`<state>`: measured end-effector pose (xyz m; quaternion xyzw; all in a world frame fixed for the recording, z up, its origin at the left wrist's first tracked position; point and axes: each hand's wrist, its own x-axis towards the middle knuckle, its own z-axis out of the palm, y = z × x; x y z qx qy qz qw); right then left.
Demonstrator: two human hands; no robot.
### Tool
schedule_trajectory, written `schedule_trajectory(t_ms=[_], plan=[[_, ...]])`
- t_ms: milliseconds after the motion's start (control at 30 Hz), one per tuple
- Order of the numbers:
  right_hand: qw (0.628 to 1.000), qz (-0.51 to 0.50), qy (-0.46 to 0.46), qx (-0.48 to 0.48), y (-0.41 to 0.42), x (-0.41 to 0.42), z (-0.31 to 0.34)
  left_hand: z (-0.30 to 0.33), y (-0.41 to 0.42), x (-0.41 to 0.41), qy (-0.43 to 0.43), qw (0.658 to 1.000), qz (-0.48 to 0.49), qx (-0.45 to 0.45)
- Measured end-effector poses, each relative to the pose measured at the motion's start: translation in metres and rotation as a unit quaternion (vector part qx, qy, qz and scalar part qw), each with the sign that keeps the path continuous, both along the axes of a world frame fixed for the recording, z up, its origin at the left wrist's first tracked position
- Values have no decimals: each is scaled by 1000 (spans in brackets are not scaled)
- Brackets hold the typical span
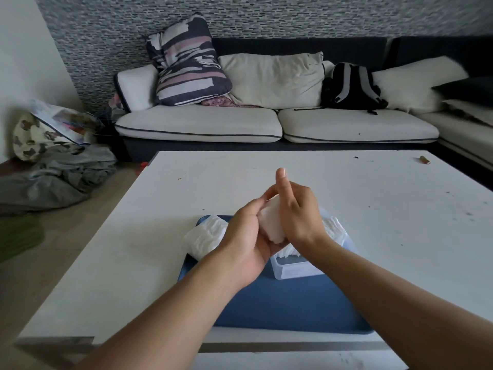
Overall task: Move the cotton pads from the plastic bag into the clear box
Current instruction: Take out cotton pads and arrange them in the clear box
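Note:
A stack of white cotton pads [272,222] is pressed between my left hand [245,236] and my right hand [296,212], held above a blue tray [288,305]. My right thumb sticks up. The plastic bag [205,237] with more white pads lies on the tray's far left corner. The clear box [290,268] stands on the tray under my right wrist, with white pads inside; more pads [333,225] show behind my right hand. Much of the box is hidden by my hands.
The tray rests on a white table [373,209]. A small brown object [424,159] lies near the table's far right edge. Behind stands a sofa [202,124] with cushions and a black backpack [349,86]. Clothes and bags [53,156] are piled on the floor at left.

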<state>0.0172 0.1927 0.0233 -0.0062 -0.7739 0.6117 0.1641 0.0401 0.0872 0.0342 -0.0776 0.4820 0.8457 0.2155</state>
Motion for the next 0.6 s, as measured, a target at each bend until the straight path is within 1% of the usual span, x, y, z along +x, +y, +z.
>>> schedule_trajectory(t_ms=[33,100,167,267,333,400,467,533,600], plan=[[1000,2,0,7,3,-2,0,1,-4,0,-16,999,-23,19],[999,43,-1,19,8,-4,0,4,-13,-2,-52,995,-76,38],[995,91,-5,35,8,-2,1,7,-22,-5,-61,989,-134,6],[989,134,-7,69,3,3,1,7,-27,-8,-25,982,-179,-55],[987,140,14,77,1,4,1,8,-24,-6,-1,983,-175,-57],[987,145,36,50,3,4,5,8,-22,-4,11,988,-152,-37],[987,155,34,21,11,5,10,8,-21,-4,17,990,-136,-10],[986,161,17,34,19,8,11,9,-23,-6,21,992,-125,13],[984,169,36,48,23,9,10,10,-25,-6,23,993,-119,13]])
